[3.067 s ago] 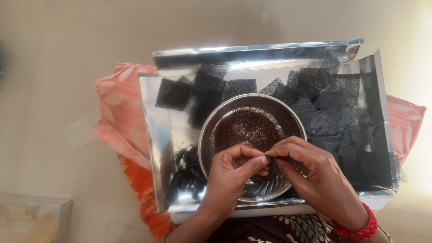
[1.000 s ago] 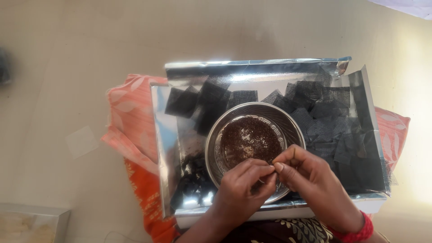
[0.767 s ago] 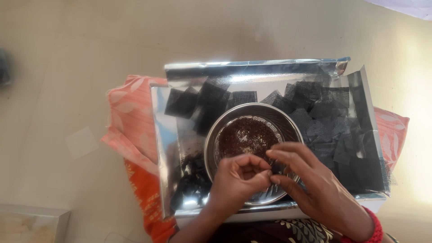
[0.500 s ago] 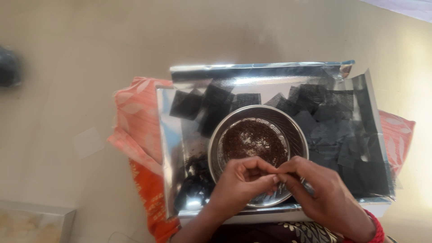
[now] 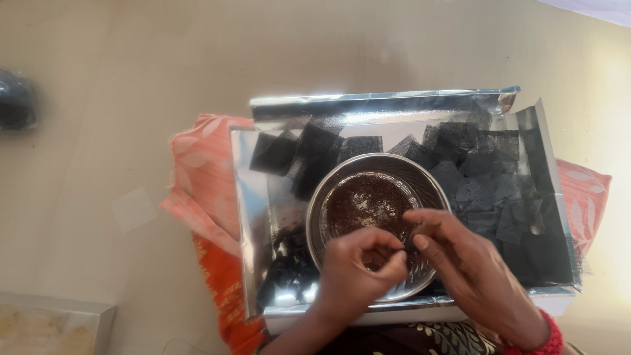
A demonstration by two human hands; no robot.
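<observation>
A round steel bowl [image 5: 327, 200] holding dark brown granules [image 5: 365, 204] sits in a shiny silver tray [image 5: 244, 197]. My left hand [image 5: 358, 269] and my right hand [image 5: 470, 273] meet over the bowl's near rim, fingertips pinched together on a small dark piece that is mostly hidden between them. Several black mesh squares [image 5: 490, 184] lie in the tray to the right and behind the bowl. A heap of small black bundles [image 5: 289, 266] rests at the tray's near left.
The tray rests on an orange patterned cloth [image 5: 204, 184] over a beige floor. A dark round object [image 5: 16, 98] lies at the far left. A grey-edged box [image 5: 52, 325] shows at the bottom left. A red bangle [image 5: 552, 335] circles my right wrist.
The view has shifted slightly, so the tray sits a little further right. My fingers keep working the small piece over the bowl, opening and pinching; both hands stay in the same place.
</observation>
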